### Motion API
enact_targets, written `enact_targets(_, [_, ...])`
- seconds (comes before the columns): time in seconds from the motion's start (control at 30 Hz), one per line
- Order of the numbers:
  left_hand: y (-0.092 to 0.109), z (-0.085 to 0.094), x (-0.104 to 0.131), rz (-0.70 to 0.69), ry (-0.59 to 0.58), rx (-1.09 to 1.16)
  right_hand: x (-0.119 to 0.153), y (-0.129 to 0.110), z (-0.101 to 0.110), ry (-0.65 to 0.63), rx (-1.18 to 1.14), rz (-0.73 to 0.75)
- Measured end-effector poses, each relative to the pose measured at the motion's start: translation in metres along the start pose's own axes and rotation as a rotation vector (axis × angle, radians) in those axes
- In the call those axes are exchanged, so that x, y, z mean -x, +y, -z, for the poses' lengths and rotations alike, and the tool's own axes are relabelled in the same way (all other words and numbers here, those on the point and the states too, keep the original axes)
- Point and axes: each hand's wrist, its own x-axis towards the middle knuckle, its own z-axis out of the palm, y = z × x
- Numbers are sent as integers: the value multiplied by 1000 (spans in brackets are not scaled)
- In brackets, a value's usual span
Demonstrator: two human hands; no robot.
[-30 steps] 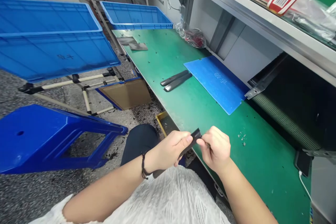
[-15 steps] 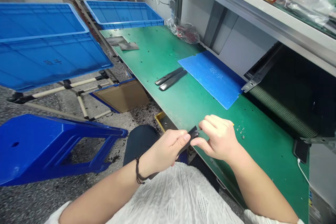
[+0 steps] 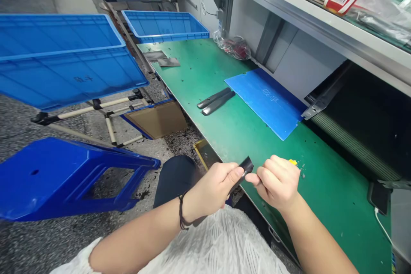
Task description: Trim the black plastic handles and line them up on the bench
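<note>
My left hand (image 3: 215, 188) is wrapped round a long black plastic part (image 3: 246, 165), whose far end sticks up past the thumb. Close beside that end, my right hand (image 3: 278, 182) is closed in a fist, its thumb pointing at the part. Out of the back of the fist shows the yellow end of a tool (image 3: 292, 162); the rest of it is hidden by the fingers. Two similar black plastic parts (image 3: 218, 102) lie side by side on the green table (image 3: 186, 81).
A blue sheet (image 3: 266, 98) and two grey plates (image 3: 169, 62) lie on the table. Blue crates (image 3: 73, 68) and a blue stool (image 3: 48, 175) stand left. A metal shelf (image 3: 289, 8) hangs over the back; a phone (image 3: 379, 197) with a cable lies right.
My right hand has drawn slightly away from the black part's end and curled tighter, and more of the yellow tool end shows. The whole view has shifted a little.
</note>
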Motion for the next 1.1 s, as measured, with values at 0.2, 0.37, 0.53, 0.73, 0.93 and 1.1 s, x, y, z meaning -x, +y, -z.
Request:
enact_targets(0.2, [-8,3,-6,-218,276,-617,15,4,6,-64,-285,-398])
enact_targets(0.37, [-12,-4,-7,-299,325,-853,14,-3,2,-101,-529,-586])
enact_targets(0.53, [-14,-1,-10,-315,306,-974,17,-3,-14,-29,-663,-701])
enact_targets(0.73, [-55,8,-24,-497,273,-981,40,12,-25,-69,-379,-843])
enact_targets(0.93, [-96,45,-104,-373,305,-1116,63,118,43,-174,217,-1090])
enact_targets(1.1, [-73,71,-158,-169,420,-1378,46,225,116,-377,690,-1362])
